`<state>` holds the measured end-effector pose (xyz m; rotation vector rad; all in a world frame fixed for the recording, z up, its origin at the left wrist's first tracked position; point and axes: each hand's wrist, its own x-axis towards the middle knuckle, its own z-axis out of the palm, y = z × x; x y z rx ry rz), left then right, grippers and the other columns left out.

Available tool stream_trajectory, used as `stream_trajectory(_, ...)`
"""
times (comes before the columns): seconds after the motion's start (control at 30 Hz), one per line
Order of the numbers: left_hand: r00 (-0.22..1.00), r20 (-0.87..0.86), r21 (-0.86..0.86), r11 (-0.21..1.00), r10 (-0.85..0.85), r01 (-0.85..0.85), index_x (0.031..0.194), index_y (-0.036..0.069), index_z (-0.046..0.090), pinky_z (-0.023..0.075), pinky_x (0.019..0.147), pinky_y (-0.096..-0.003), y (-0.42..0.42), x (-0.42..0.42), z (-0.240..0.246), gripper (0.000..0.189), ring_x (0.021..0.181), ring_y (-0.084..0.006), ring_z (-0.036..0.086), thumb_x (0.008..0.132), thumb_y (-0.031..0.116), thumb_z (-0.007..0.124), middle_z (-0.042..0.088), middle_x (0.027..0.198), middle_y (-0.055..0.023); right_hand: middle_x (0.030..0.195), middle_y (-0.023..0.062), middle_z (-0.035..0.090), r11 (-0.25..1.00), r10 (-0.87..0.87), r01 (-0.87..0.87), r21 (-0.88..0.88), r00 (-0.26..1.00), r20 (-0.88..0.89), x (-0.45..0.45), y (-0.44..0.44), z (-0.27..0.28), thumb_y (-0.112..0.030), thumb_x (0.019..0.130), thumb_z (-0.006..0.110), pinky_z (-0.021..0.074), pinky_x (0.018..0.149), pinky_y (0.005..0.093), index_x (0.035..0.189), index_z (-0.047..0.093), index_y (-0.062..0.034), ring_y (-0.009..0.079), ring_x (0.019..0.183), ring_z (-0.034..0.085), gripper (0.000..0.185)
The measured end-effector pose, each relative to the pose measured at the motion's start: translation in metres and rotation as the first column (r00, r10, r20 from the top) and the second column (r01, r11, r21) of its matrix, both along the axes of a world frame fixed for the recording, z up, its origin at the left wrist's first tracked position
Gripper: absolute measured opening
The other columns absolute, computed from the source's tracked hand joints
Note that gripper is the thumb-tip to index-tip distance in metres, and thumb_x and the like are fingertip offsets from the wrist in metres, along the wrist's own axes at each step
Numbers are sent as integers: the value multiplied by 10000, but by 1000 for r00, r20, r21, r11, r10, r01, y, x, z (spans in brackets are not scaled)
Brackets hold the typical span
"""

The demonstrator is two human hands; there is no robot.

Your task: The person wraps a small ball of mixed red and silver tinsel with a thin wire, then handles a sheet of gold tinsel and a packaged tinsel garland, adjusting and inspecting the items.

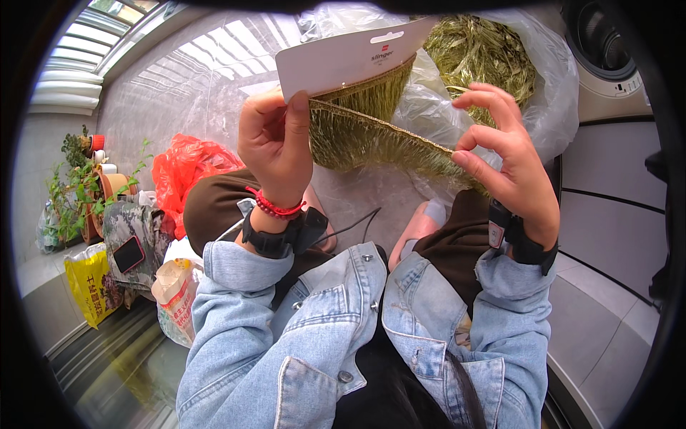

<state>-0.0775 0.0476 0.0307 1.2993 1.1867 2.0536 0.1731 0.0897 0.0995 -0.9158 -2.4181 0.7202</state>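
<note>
My left hand [276,142] pinches the lower left corner of a white cardboard header card [327,67], together with the gold braided edge of a tinsel fringe garland [370,139]. Part of the garland lies behind the card's lower edge, its gold strands hanging down. From my left thumb the braided edge slants down to my right hand [504,155], where thumb and forefinger pinch it; the other fingers are spread. More gold tinsel fringe [477,53] fills a clear plastic bag [552,80] beyond my right hand.
A red plastic bag [187,161] lies left of my knee. Farther left are potted plants [80,198], a phone [128,254] on camouflage cloth [139,220] and a yellow bag [91,284]. A washing machine [611,80] stands at right. A black cable [351,222] crosses between my legs.
</note>
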Motion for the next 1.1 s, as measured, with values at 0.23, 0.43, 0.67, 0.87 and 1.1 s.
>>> stream_trajectory(0.23,999,35,-27,1000,-15,16,883,34,525,335,557,-150,-1,-3,1,81,613,2,437,912,55,597,549,710,29,989,79,578,997,26,-38,-65,986,-167,-2,5,-2,-89,791,687,436,824,317,788,602,-12,218,958,542,115)
stream_trajectory(0.43,997,56,-29,998,-52,54,884,37,516,330,551,-151,-1,-4,1,68,608,3,425,914,22,576,544,715,27,791,6,579,838,-222,54,-543,942,-250,0,-1,2,-68,862,644,434,651,200,877,595,26,60,730,523,106)
stream_trajectory(0.67,973,138,-7,983,-183,186,915,38,533,382,587,-160,-9,-1,1,86,660,-14,496,894,36,616,582,772,11,779,2,614,885,-287,98,-455,884,-368,0,2,-2,-42,785,721,441,670,196,873,651,8,68,736,557,123)
stream_trajectory(0.87,947,219,-11,970,-236,245,912,48,524,350,587,-156,-11,2,4,72,660,-10,472,908,40,596,577,769,19,1026,68,618,868,-364,63,-492,755,-546,-7,10,-16,-42,783,718,453,751,208,881,639,-2,98,841,579,132)
stream_trajectory(1.1,924,264,14,959,-276,282,912,51,522,341,578,-161,-11,5,6,63,660,-7,457,914,23,578,565,782,20,1051,81,636,792,-462,47,-609,699,-546,-9,10,-21,-53,785,720,465,764,200,876,647,-5,80,860,592,125)
